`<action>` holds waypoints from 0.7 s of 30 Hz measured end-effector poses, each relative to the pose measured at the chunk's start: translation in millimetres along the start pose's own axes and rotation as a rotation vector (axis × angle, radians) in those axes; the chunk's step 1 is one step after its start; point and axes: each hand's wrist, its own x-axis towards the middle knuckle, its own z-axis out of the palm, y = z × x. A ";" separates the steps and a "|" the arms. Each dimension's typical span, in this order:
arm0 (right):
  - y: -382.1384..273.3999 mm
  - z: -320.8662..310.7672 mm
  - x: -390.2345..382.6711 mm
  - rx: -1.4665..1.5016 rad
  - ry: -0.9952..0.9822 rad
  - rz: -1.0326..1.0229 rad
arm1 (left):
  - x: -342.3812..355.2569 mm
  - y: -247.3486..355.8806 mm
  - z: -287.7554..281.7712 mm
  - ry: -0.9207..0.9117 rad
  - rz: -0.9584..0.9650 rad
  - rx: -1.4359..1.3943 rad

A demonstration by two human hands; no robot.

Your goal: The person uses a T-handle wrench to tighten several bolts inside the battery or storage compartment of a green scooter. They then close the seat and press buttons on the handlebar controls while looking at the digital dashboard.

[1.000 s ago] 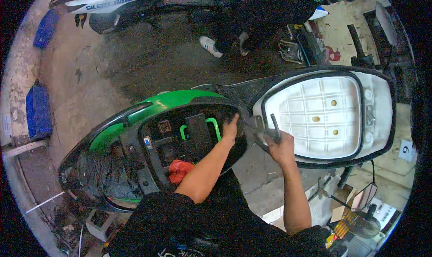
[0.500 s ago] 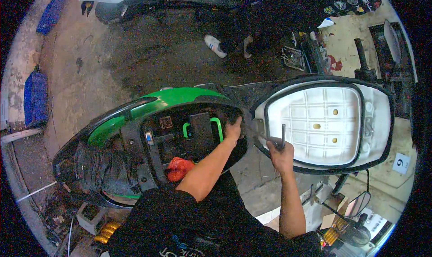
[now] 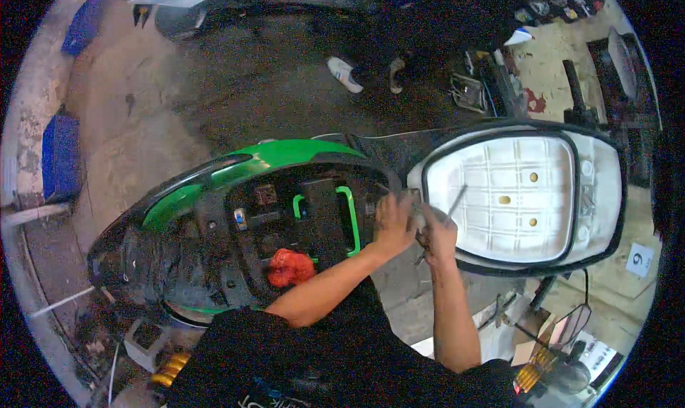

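Both hands meet at seat hinge (image 3: 412,197), between green scooter bay and raised seat (image 3: 514,194). Right hand (image 3: 437,233) grip closed on slim tool (image 3: 454,202), shaft pointing 1 o'clock. Left hand (image 3: 396,219) just beside at 9 o'clock, fingers curled at hinge; hold unclear.

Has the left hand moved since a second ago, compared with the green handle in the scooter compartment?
Yes. The left hand has shifted right, away from the green handle, and now meets the right hand at the seat hinge.
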 end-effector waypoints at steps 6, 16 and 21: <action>-17.4 -2.6 -14.6 0.083 -0.004 0.023 | -1.6 -7.8 8.4 -0.035 -0.025 -0.041; -14.3 -79.4 -92.0 -0.236 0.173 -0.071 | 12.4 -103.2 84.7 0.092 -0.711 0.076; 20.6 -104.7 -99.4 -0.233 0.162 -0.179 | 13.6 -154.9 119.3 0.108 -0.642 0.489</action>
